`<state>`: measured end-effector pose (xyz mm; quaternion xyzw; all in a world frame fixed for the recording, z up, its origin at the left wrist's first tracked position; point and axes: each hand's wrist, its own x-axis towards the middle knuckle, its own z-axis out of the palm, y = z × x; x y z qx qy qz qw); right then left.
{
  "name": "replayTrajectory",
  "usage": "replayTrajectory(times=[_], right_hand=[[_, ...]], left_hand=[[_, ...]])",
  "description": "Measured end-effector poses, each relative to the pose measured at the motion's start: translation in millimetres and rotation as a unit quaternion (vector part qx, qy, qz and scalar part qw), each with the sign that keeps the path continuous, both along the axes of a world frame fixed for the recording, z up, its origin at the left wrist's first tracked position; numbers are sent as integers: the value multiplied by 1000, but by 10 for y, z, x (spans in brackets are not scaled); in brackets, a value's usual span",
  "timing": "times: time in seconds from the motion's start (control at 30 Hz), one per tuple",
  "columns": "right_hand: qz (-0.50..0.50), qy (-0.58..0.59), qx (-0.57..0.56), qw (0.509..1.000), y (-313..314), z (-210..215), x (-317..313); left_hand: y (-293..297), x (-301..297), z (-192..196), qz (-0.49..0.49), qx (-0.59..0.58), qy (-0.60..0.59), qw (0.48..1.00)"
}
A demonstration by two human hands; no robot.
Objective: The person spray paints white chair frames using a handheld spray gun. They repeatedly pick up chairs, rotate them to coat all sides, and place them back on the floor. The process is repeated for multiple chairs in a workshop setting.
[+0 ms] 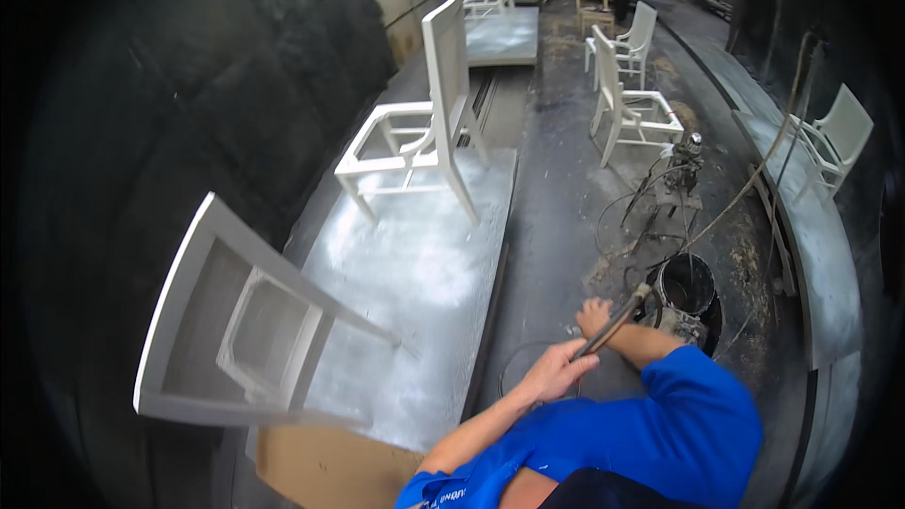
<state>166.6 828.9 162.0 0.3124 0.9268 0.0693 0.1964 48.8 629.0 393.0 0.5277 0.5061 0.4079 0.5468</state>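
The left hand (pixel 554 372) is closed around a dark hose (pixel 608 328), which slants away to the right; its pale fitting (pixel 643 291) ends just left of the bucket (pixel 686 285) rim in this view. The right hand (pixel 595 317) is just beyond the hose, fingers partly extended; whether it grips anything, I cannot tell. Both hands are right of the platform (pixel 405 269), past its long right edge, over the strip of floor (pixel 556 198) between platform and bucket. That strip runs far ahead, giving room lengthwise; on the right, the bucket, pump (pixel 681 170) and loose lines narrow it. A near chair (pixel 273 335) takes up the platform's near left, with cardboard (pixel 339 467) at the near edge. A farther chair (pixel 415 137) stands upright on the platform's far part.
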Motion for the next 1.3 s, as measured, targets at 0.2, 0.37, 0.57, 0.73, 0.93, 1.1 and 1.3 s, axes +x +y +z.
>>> replayTrajectory(times=[0.2,0.37,0.57,0.73,0.93,1.1,1.3], right_hand=[[-126,32,-82,988,68,-801,540],[-275,41,-274,921,-63,-825,-85],[-411,144,-396,808,18,-829,-1011],[-475,296,-535,633,377,28,-1970],[-67,512,-426,743,234,1919,-3039],[238,571,-441,650,369,3192,-3642],[299,605,-570,468,819,4449,-4447]], left_hand=[[97,-63,117,-120,2,-50,991],[232,-416,250,-190,65,-1,980],[164,-828,432,-219,163,18,962],[53,-1325,436,-175,140,120,967],[-367,-2310,1383,297,308,504,751],[-1248,-3268,2472,592,104,768,219],[-1413,-3441,2590,638,-111,738,191]])
